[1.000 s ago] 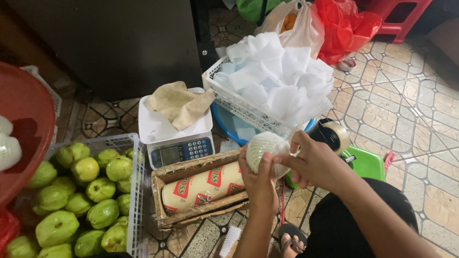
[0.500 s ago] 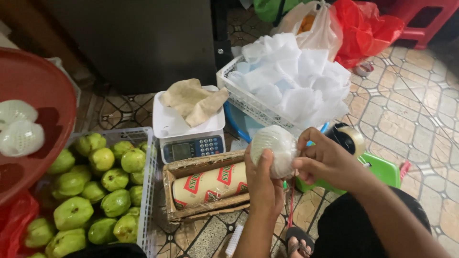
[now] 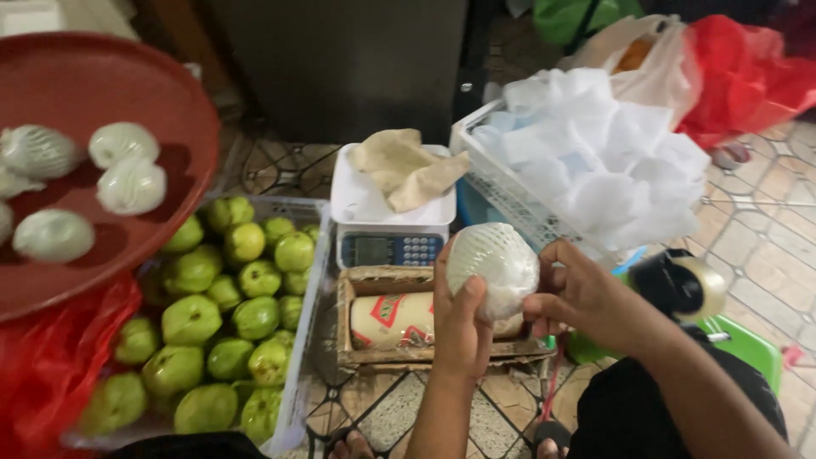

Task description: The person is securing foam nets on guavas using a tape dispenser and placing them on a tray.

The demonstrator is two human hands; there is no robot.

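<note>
My left hand (image 3: 460,321) cups a fruit wrapped in white foam net and clear film (image 3: 493,265), held above a small wooden box (image 3: 357,357). My right hand (image 3: 586,297) pinches the film at the fruit's right side. Inside the box lies a roll of wrap (image 3: 387,319) with a cream and red label. Both hands grip the same wrapped fruit.
A crate of green guavas (image 3: 229,314) stands at the left. Above it a red tray (image 3: 178,119) holds several wrapped fruits (image 3: 127,183). A white digital scale (image 3: 387,229) with a beige cloth (image 3: 408,170) sits behind the box. A white basket of foam nets (image 3: 595,161) stands right, a tape roll (image 3: 697,285) beside it.
The view has swung left and down, bringing the red tray of wrapped fruits into sight. My hands still turn the wrapped fruit, the right fingers now at its right side.
</note>
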